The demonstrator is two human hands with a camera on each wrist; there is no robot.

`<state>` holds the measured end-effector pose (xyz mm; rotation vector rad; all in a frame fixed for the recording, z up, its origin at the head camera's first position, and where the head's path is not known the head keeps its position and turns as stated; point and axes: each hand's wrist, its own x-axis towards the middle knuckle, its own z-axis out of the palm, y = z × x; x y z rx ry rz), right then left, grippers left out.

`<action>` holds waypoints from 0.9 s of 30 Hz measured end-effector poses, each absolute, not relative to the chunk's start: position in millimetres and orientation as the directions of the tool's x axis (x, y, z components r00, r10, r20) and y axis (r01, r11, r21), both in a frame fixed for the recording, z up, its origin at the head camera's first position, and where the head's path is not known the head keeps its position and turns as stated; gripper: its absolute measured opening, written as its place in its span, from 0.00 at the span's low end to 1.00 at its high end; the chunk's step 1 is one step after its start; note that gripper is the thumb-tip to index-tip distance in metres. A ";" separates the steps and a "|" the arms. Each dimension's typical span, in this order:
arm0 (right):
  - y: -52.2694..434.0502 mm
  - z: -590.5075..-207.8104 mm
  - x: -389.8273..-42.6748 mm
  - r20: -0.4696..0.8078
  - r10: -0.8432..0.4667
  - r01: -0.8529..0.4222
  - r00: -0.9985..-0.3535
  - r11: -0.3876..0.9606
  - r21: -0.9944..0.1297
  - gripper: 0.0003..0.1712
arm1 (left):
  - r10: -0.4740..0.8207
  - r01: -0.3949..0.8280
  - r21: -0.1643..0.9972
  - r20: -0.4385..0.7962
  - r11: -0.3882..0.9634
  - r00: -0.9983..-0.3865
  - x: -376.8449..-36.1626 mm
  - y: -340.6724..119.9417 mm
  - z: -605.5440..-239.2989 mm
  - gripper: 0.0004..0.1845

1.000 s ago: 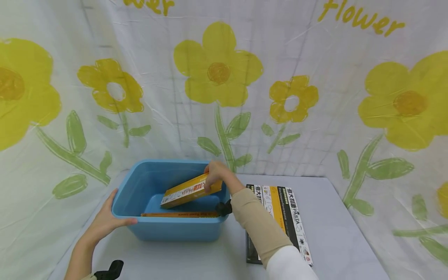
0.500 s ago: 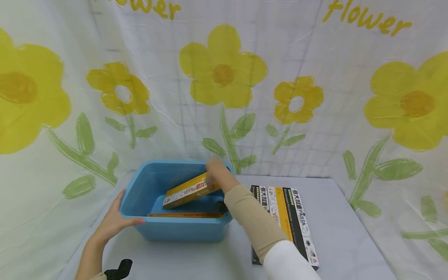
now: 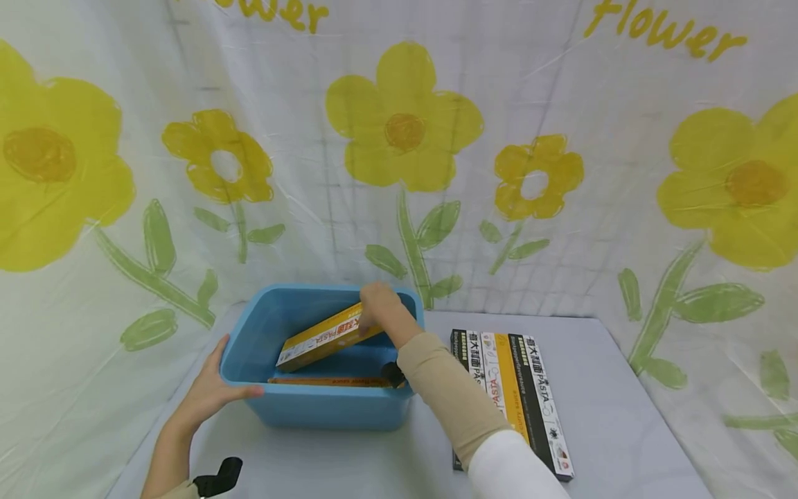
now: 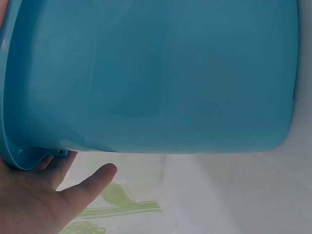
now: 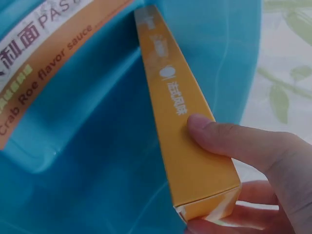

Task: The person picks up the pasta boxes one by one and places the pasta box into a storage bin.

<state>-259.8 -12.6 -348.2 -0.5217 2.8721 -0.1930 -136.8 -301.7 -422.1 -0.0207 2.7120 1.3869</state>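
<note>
A blue plastic bin [image 3: 337, 407] stands on the table. My left hand [image 3: 208, 391] holds its near left corner, thumb along the front rim and the other fingers at the left side. In the left wrist view, one finger [image 4: 95, 183] extends below the rim, apart from the wall. My right hand [image 3: 382, 308] reaches into the bin and grips the right end of a yellow pasta box [image 3: 321, 338]. That box slants, its left end lower, and the right wrist view shows the thumb on its yellow side. An orange pasta box [image 3: 330, 381] stands along the bin's front wall.
Several pasta boxes [image 3: 520, 388] in black, white and yellow lie side by side on the table right of the bin, partly behind my right sleeve. A flower-printed curtain [image 3: 349, 229] hangs behind the table [image 3: 611, 416].
The yellow box has shifted a little left inside the bin, with my right hand still on it. My left hand keeps its place on the bin's corner. The head view has turned slightly left.
</note>
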 end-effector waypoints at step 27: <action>6.6 -355.1 -264.1 -0.311 -0.394 -0.327 -0.865 0.912 -0.247 0.16 | 0.013 -0.065 0.803 -0.090 0.592 -0.996 -136.8 -298.0 -420.7 0.68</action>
